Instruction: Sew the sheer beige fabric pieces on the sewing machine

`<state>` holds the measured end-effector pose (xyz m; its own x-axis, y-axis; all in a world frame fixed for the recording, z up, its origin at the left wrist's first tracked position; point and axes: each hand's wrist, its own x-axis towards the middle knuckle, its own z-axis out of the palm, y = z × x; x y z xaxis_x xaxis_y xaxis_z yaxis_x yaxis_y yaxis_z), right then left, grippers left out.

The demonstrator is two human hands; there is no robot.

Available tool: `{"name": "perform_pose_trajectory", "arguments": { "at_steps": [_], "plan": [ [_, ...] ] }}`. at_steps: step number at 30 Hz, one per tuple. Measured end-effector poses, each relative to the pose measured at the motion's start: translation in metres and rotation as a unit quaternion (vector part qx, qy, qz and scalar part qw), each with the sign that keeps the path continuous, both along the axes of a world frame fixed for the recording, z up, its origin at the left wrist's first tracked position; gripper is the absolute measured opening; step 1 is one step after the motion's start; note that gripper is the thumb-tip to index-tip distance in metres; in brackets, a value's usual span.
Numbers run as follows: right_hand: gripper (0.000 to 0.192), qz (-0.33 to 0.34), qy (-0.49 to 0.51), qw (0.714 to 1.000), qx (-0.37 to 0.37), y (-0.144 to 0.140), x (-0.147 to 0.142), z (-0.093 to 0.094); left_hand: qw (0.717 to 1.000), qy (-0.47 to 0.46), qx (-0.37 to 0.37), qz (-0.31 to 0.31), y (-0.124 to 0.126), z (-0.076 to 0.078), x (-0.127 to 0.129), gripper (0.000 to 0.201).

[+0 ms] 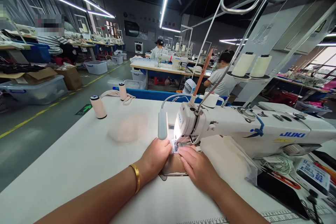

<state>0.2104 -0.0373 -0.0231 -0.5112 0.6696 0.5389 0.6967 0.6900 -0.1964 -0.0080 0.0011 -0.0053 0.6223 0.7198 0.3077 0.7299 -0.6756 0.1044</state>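
Observation:
My left hand (155, 157), with a gold bracelet (136, 177) at its wrist, is closed at the left of the presser foot, its fingertips pinching thin fabric. My right hand (201, 168) lies at the right with fingers stretched out over the work; its thumb is hidden. Between the hands, a strip of thin beige fabric (174, 163) runs toward the needle area of the white sewing machine (186, 122). A small pale printed piece (176, 147) shows under the foot. More sheer beige fabric (228, 155) spreads under the machine arm. A blurred beige piece (128, 128) lies left.
Two beige thread cones (98, 107) (122, 92) stand at the table's far left. A slim lamp (162, 124) hangs beside the needle. At right are a black phone-like slab (282, 192), coiled cable (278, 163) and a box (313, 176). A ruler (286, 214) lines the front edge. Co-workers sit beyond.

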Motion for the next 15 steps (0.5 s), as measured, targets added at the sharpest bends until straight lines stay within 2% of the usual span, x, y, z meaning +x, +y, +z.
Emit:
{"name": "perform_pose_trajectory", "arguments": {
  "at_steps": [3,6,15],
  "plan": [
    [0.034,0.056,0.020,0.998,0.024,-0.005,-0.002,0.002,1.000,0.002,-0.008,0.014,0.000,0.004,-0.007,0.024],
    [0.034,0.080,0.040,0.996,0.022,-0.009,-0.004,0.004,1.000,0.005,-0.018,0.016,-0.003,0.007,-0.012,0.024],
    [0.028,0.064,0.034,0.997,-0.005,-0.011,-0.002,0.010,0.996,-0.040,-0.077,0.029,-0.002,0.016,0.002,0.025]
  ]
}}
